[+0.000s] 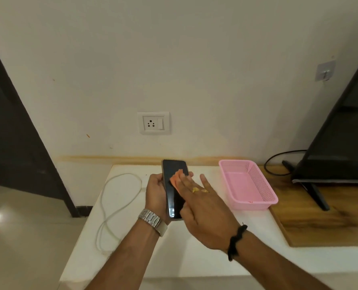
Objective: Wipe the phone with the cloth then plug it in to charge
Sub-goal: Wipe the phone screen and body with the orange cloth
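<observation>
A black phone (174, 197) is held upright above the white table, screen toward me, with my left hand (155, 191) gripping its left edge. My right hand (203, 208) lies flat across the screen and presses a small orange cloth (176, 178) against the glass. Most of the cloth is hidden under my fingers. A white charging cable (119, 197) lies looped on the table to the left of the phone. On the wall above is a white socket with a switch (153, 123), nothing plugged in.
A pink plastic basket (251, 203) sits on the table (194, 262) to the right of my hands. Further right stands a black TV (341, 143) on a wooden board (320, 222), with a black cord behind. A dark door frame is at the left.
</observation>
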### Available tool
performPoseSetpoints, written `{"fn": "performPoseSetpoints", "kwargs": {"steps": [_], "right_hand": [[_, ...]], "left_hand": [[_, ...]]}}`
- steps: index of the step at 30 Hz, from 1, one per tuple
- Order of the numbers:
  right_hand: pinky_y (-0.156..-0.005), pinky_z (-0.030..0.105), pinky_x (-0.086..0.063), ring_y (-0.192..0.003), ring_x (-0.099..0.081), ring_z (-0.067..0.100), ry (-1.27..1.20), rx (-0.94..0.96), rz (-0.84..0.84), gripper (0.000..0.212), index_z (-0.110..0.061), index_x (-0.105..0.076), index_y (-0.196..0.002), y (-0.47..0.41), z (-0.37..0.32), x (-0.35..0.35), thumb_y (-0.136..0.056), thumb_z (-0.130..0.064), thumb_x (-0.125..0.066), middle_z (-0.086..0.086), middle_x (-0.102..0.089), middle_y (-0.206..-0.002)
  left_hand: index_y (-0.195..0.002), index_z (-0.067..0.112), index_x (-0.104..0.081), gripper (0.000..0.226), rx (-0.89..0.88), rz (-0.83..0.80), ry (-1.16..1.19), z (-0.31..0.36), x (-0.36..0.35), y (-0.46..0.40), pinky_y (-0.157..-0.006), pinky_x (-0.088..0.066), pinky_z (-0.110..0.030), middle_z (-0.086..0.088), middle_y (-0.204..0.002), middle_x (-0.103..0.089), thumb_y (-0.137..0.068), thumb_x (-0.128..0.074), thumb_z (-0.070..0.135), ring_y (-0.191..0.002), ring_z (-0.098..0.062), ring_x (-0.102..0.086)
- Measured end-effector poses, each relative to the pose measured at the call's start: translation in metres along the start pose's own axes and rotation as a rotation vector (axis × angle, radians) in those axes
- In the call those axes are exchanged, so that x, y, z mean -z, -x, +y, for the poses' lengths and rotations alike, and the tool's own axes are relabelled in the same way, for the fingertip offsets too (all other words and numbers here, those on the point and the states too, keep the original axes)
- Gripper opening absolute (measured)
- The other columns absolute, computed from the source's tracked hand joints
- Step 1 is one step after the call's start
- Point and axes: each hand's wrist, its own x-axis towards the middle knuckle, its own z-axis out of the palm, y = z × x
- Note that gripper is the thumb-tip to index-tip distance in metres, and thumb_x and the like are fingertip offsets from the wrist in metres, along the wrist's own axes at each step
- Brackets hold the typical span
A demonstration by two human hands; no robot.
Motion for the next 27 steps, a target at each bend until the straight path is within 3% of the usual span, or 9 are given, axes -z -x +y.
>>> {"fn": "performPoseSetpoints", "kwargs": {"steps": [2, 4, 6, 9, 11, 14, 17, 22, 27], "right_hand": [[-0.124, 0.026, 0.010, -0.155, -0.023, 0.016, 0.040, 0.057, -0.002, 0.070, -0.026, -0.019, -0.163, -0.004, 0.001, -0.001, -0.097, -0.013, -0.039, -0.002, -0.018, -0.170], [-0.127, 0.034, -0.010, -0.151, -0.034, 0.025, 0.077, 0.064, 0.000, 0.076, -0.027, -0.024, -0.162, -0.018, 0.008, 0.004, -0.096, 0.000, -0.050, -0.004, -0.024, -0.169], [-0.118, 0.042, -0.040, -0.147, -0.040, 0.030, 0.111, 0.054, -0.009, 0.075, -0.029, -0.028, -0.160, -0.024, 0.013, 0.007, -0.096, -0.001, -0.055, -0.005, -0.026, -0.168], [-0.110, 0.038, -0.048, -0.142, -0.046, 0.027, 0.104, 0.058, -0.001, 0.064, -0.029, -0.034, -0.158, -0.017, 0.012, 0.003, -0.100, -0.012, -0.056, -0.003, -0.035, -0.164], [-0.114, 0.038, -0.046, -0.148, -0.040, 0.024, 0.093, 0.073, 0.037, 0.070, -0.031, -0.031, -0.160, -0.013, 0.012, 0.001, -0.099, -0.007, -0.057, -0.006, -0.027, -0.168], [-0.126, 0.035, -0.027, -0.158, -0.009, 0.013, 0.003, 0.127, 0.071, 0.075, -0.031, -0.015, -0.164, -0.003, 0.012, -0.006, -0.100, -0.006, -0.046, -0.011, -0.003, -0.171], [-0.129, 0.041, -0.007, -0.158, 0.012, 0.013, -0.253, 0.162, 0.045, 0.074, -0.024, 0.001, -0.164, 0.012, -0.001, -0.018, -0.100, -0.023, -0.036, -0.008, 0.010, -0.172], [-0.129, 0.044, 0.001, -0.154, 0.023, 0.005, -0.332, 0.078, -0.007, 0.063, -0.027, 0.009, -0.163, -0.023, 0.000, -0.006, -0.111, -0.036, -0.025, -0.012, 0.023, -0.168], [-0.126, 0.041, 0.005, -0.153, 0.023, 0.002, -0.451, 0.076, -0.002, 0.065, -0.029, 0.009, -0.163, -0.003, -0.021, -0.030, -0.108, -0.044, -0.022, -0.016, 0.022, -0.168]], "left_hand": [[-0.113, 0.012, -0.073, 0.047, 0.030, 0.005, 0.007, -0.004, 0.002, 0.002, -0.089, -0.052, -0.042, -0.019, -0.113, -0.072, -0.093, -0.041, 0.040, -0.095, -0.034, -0.069], [-0.113, 0.014, -0.071, 0.045, 0.041, 0.024, -0.010, -0.007, 0.001, 0.004, -0.096, -0.050, -0.046, -0.019, -0.117, -0.069, -0.092, -0.042, 0.042, -0.104, -0.037, -0.067], [-0.122, 0.014, -0.064, 0.048, 0.065, 0.002, -0.008, -0.007, -0.001, 0.006, -0.113, -0.038, -0.053, -0.024, -0.129, -0.060, -0.091, -0.042, 0.044, -0.119, -0.041, -0.056], [-0.128, 0.013, -0.059, 0.050, 0.072, -0.009, -0.021, -0.004, -0.005, 0.009, -0.103, -0.042, -0.050, -0.024, -0.131, -0.051, -0.091, -0.042, 0.042, -0.114, -0.041, -0.054], [-0.139, 0.006, -0.062, 0.063, 0.086, -0.051, 0.001, -0.002, -0.007, 0.011, -0.095, -0.052, -0.046, -0.026, -0.138, -0.061, -0.092, -0.040, 0.042, -0.108, -0.039, -0.066], [-0.144, 0.001, -0.059, 0.070, 0.061, -0.088, 0.014, 0.004, -0.006, 0.008, -0.089, -0.054, -0.042, -0.024, -0.139, -0.066, -0.090, -0.040, 0.041, -0.099, -0.034, -0.071], [-0.143, 0.002, -0.059, 0.069, 0.035, -0.115, 0.060, 0.004, -0.006, 0.009, -0.104, -0.047, -0.047, -0.024, -0.130, -0.068, -0.090, -0.042, 0.041, -0.100, -0.035, -0.067], [-0.140, 0.016, -0.064, 0.062, -0.030, -0.080, 0.079, -0.013, -0.015, 0.008, -0.113, -0.046, -0.049, -0.011, -0.137, -0.065, -0.101, -0.044, 0.060, -0.122, -0.032, -0.064], [-0.120, 0.005, -0.068, 0.071, 0.012, -0.061, -0.017, 0.001, -0.009, 0.002, -0.082, -0.057, -0.044, -0.015, -0.102, -0.074, -0.098, -0.042, 0.067, -0.083, -0.031, -0.071]]}}
